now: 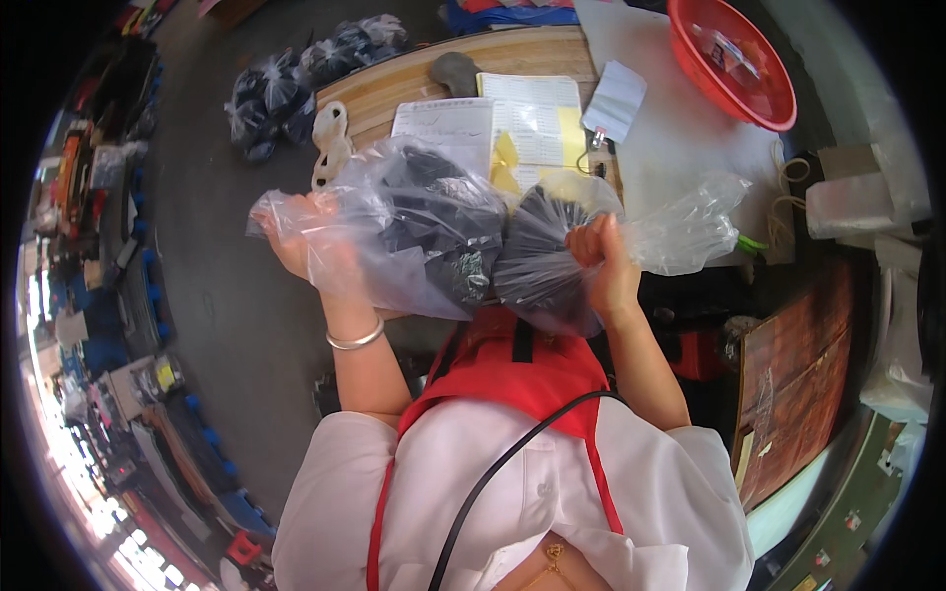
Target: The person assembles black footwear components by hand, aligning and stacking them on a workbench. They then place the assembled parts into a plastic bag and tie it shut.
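Two bulging clear plastic bags lie side by side at the table's near edge. The left plastic bag (pixel 434 227) holds dark items, with shiny crinkled plastic among them. My left hand (pixel 294 241) grips this bag's left end; film covers part of the fingers. Around the gathered neck of the right plastic bag (pixel 542 246), my right hand (pixel 609 258) is closed in a fist. Black contents press against its film, and its loose top (pixel 690 222) fans out to the right of the fist. Whether the two bags are joined is hidden where they touch.
Behind the bags, paper sheets (pixel 443 123) and a printed form (pixel 532 108) lie on the wooden table (pixel 394 74). A white plastic holder (pixel 331 138) stands at its left edge. A red basin (pixel 734 64) sits back right. Filled bags (pixel 271 94) rest on the floor beyond.
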Demonstrator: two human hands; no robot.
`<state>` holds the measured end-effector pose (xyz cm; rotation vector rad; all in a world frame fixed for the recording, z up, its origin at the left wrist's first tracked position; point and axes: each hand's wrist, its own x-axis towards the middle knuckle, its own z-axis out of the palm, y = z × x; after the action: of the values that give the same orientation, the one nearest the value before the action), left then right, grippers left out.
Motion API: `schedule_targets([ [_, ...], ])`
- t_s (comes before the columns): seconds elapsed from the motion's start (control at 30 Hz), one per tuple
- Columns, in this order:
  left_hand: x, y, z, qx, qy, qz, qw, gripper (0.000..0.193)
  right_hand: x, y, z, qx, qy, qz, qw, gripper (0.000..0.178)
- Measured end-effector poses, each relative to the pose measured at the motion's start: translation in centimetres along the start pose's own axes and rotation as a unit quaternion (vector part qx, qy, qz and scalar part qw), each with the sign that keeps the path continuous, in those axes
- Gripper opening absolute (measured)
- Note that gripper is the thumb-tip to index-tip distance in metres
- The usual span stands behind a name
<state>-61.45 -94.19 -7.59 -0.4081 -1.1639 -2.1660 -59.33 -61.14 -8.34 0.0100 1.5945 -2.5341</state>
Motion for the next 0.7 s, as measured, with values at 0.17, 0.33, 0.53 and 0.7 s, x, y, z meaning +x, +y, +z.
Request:
schedule_targets([
  [0.17,0.4,3.2,6.1,0.559,-0.049,0.011,0.828,0.008,-0.3,-0.7,2.9,-0.466,-0.124,-0.090,0.872,0.044],
  [0.33,-3.9,-0.1,15.3,0.463,-0.417,0.122,0.773,0.009,0.1,2.3,7.6,-0.486,-0.188,-0.165,0.838,0.050],
  [0.53,-7.5,1.2,17.4,0.504,-0.504,0.119,0.691,0.014,-1.8,5.6,6.4,-0.322,-0.081,-0.131,0.934,0.051],
  [0.7,-1.5,5.4,9.9,0.569,-0.406,-0.031,0.714,0.081,0.5,7.8,2.1,0.047,0.082,0.137,0.986,0.052],
])
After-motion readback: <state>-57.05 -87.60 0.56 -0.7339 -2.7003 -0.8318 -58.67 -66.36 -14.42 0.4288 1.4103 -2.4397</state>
